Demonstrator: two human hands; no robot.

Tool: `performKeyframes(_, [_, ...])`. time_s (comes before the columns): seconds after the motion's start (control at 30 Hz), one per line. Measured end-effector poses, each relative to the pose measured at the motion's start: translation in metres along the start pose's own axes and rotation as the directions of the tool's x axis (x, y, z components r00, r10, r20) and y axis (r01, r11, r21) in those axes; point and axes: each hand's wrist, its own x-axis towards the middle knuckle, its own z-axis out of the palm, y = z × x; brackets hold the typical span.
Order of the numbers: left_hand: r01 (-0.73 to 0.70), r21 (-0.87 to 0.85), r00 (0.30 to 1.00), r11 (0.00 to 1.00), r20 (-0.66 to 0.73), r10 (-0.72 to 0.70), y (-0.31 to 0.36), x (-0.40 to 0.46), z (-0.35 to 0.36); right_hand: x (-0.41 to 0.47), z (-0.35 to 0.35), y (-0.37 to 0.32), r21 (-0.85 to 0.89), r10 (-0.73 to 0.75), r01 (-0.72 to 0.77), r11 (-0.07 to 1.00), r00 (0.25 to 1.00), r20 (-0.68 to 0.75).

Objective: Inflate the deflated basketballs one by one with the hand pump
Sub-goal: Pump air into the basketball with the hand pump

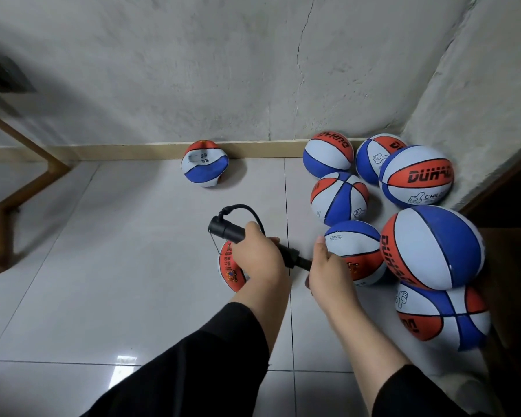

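Observation:
My left hand grips the barrel of a black hand pump, held level above the floor. My right hand holds the pump's handle end, with the rod showing between the hands. A black hose loops from the pump's far end. Under my left hand lies a red, white and blue basketball, mostly hidden. A visibly dented, deflated ball leans on the baseboard. Several rounder balls are bunched in the right corner.
White glossy floor tiles spread out to the left and front. A rough grey wall with a beige baseboard closes the back. A wooden stair rail stands at the left, and a dark wooden frame at the right.

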Motion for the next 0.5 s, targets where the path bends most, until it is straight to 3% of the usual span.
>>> performKeyframes(0.13, [0.011, 0.020, 1.000, 1.000, -0.009, -0.011, 0.002, -0.007, 0.006, -0.004, 0.002, -0.011, -0.016, -0.043, 0.043, 0.999, 0.999, 0.001])
performKeyframes(0.3, [-0.052, -0.011, 0.999, 0.999, 0.010, 0.052, 0.023, 0.005, 0.006, -0.004, -0.006, -0.006, 0.090, 0.049, -0.048, 0.995, 0.999, -0.002])
performKeyframes(0.4, [-0.045, -0.061, 0.999, 0.997, -0.031, 0.043, 0.033, 0.023, 0.000, -0.001, -0.015, 0.001, 0.053, 0.084, -0.085, 0.995, 0.996, 0.019])
performKeyframes(0.5, [0.002, -0.066, 1.000, 0.998, -0.027, -0.003, 0.028, 0.020, -0.005, 0.000, -0.012, 0.001, -0.029, 0.007, -0.007, 1.000, 1.000, 0.018])
